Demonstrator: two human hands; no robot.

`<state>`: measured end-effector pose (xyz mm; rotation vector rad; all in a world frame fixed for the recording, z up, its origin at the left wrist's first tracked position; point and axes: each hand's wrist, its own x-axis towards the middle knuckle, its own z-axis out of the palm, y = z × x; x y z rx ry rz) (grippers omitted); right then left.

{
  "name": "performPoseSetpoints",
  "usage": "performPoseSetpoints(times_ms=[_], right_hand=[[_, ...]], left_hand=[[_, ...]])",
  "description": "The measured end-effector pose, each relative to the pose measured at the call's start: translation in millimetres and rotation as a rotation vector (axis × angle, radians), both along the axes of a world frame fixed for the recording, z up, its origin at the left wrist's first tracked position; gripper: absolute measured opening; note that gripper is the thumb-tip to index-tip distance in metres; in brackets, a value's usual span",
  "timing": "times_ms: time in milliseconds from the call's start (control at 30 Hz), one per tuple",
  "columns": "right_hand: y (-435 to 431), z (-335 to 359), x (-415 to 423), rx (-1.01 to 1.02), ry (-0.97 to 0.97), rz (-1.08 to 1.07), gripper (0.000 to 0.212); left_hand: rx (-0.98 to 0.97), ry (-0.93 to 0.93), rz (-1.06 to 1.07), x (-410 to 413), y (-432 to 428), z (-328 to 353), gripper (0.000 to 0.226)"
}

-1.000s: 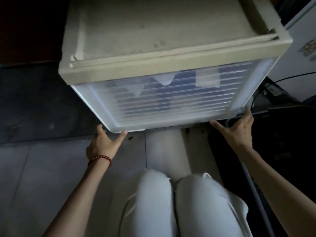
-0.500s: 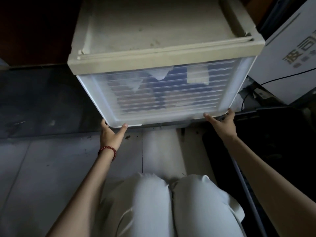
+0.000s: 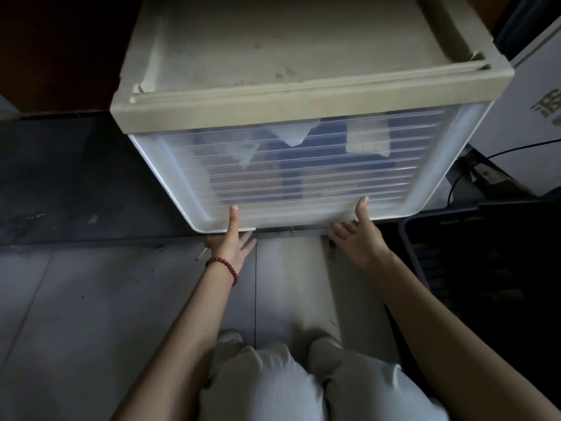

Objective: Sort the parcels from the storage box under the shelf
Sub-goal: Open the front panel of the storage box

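Observation:
The storage box (image 3: 303,101) has a dusty beige lid and a translucent ribbed front, and it stands on the floor in front of me. Through the front show blurred parcels (image 3: 367,136), white and blue. My left hand (image 3: 232,241), with a red bead bracelet on the wrist, is at the box's lower front edge, thumb up against the panel and fingers spread. My right hand (image 3: 358,235) is at the same edge further right, its thumb on the panel and its fingers pointing under the rim.
A white carton (image 3: 534,117) with printed characters stands to the right, with a black cable (image 3: 461,177) beside it. A black crate (image 3: 473,253) sits right of my right arm. Grey floor tiles (image 3: 91,314) lie to the left; my knees (image 3: 303,381) are below.
Both hands have slid from the box's lower front corners inward toward the middle of the bottom edge. The view has also shifted, so the box sits further right in the frame.

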<state>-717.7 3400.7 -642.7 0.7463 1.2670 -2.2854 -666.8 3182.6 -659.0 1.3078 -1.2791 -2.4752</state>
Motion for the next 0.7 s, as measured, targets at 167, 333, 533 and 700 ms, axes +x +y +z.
performPoseSetpoints(times_ms=[167,333,533,700], right_hand=[[-13,-6,-2,-0.153,-0.066,-0.045,0.092],[-7,-5,7,-0.197,-0.099,-0.053,0.098],[9,9,40,-0.198,-0.122,-0.004,0.087],[28,31,77,-0.176,-0.099,-0.025,0.083]], left_hand=[[0.357,0.107,0.048,-2,21,-4,0.089],[0.491,0.108,0.035,3,24,1,0.089],[0.451,0.078,-0.033,38,24,16,0.078],[0.301,0.11,0.152,81,21,36,0.059]])
